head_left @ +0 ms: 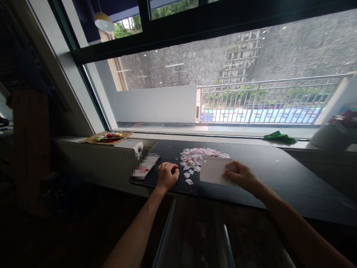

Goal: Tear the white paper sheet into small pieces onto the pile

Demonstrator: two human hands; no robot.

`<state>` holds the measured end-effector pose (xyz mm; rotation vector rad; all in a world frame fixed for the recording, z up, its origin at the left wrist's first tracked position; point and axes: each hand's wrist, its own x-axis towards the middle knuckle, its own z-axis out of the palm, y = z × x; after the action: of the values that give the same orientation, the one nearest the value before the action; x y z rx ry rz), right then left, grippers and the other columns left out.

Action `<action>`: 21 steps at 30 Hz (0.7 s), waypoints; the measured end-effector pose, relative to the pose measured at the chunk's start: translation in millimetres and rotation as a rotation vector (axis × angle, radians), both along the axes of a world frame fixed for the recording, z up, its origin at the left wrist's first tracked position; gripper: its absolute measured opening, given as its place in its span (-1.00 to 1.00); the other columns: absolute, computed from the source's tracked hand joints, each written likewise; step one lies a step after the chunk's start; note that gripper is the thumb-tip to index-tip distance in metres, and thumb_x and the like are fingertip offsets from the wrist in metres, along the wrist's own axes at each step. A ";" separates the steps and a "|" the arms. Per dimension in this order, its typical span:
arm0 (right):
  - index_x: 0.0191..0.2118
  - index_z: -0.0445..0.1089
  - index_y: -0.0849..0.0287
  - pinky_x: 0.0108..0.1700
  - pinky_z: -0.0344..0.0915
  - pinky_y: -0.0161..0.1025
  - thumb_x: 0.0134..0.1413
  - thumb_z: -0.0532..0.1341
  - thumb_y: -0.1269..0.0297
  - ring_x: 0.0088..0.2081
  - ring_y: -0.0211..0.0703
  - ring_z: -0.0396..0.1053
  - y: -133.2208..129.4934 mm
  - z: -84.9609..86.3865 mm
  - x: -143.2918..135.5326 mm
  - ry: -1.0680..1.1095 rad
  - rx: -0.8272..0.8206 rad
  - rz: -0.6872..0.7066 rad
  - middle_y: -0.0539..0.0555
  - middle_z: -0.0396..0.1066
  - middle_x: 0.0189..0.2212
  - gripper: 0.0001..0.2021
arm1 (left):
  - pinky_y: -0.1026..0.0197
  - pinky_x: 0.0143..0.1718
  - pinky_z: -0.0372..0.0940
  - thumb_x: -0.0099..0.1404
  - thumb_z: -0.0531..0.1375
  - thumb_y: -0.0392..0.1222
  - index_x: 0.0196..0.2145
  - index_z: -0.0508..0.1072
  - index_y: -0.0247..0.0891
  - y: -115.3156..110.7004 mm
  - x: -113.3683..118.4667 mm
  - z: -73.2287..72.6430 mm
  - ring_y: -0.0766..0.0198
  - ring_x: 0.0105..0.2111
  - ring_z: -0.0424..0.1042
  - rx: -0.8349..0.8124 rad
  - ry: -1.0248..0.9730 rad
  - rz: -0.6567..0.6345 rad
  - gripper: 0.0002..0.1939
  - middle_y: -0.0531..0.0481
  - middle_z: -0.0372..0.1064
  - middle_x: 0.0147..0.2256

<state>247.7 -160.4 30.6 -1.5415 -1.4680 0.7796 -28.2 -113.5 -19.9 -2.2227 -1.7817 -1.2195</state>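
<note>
My right hand point(240, 173) grips a white flat rectangular piece with rounded corners point(213, 170) by its right end. This piece stands over the dark tabletop, in front of a heap of small pink-and-white paper scraps point(200, 153), and hides part of it. Left of the heap, my left hand point(167, 175) is curled closed at the table's front edge. A small dark spot shows by its fingertips; I cannot make out what it is. A few loose scraps point(188, 178) lie between the two hands.
A partly blurred phone point(147, 166) lies at the left of the black table point(264, 175). A green cloth point(279, 137) and a brown sheet with colourful items point(107, 137) rest along the window ledge. Below the table is a see-through bin point(165, 230).
</note>
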 end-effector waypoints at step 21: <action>-0.41 0.36 0.16 -0.41 0.24 -0.27 -0.22 0.18 0.17 -0.47 -0.17 0.33 6.9 -40.9 2.6 0.000 0.148 -0.239 -0.02 0.39 -0.53 -0.80 | 0.03 0.05 0.10 0.11 0.19 -0.27 -0.43 0.55 -0.11 -16.3 -1.6 4.9 0.19 -0.14 0.33 0.032 0.115 -0.449 -0.86 0.03 0.42 -0.37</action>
<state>250.2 -153.5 -10.2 -1.5670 -1.2816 0.5188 -29.8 -129.8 -15.0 -2.7021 -1.2513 -1.1339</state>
